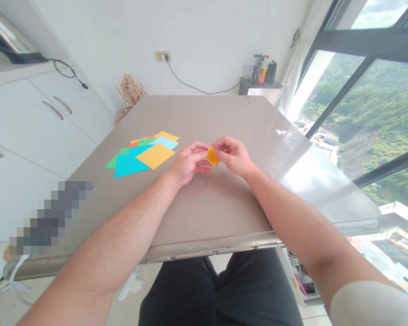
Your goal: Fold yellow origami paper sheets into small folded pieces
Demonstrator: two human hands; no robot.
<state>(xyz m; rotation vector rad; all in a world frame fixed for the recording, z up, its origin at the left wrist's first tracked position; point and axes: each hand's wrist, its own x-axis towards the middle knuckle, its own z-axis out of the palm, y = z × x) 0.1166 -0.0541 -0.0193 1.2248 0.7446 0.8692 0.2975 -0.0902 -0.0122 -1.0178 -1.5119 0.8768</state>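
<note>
A small piece of folded yellow-orange paper (212,156) is held between my two hands, above the middle of the table. My left hand (190,162) pinches its left edge between thumb and index finger, with the lower fingers stretched out beneath. On the other side, my right hand (234,156) grips the right edge with thumb and fingers curled. Creases show on the paper, but its exact folded shape is too small to make out. Left of my hands lie loose coloured sheets: a yellow sheet (155,156) on top, a teal sheet (131,162), plus green, light blue and orange ones.
The grey-brown table (204,208) stretches ahead to a white wall with a socket (162,56) and cable. A pixelated patch (54,217) covers something at the left edge. Windows (367,99) line the right side. A small cabinet (260,86) with bottles stands behind the table.
</note>
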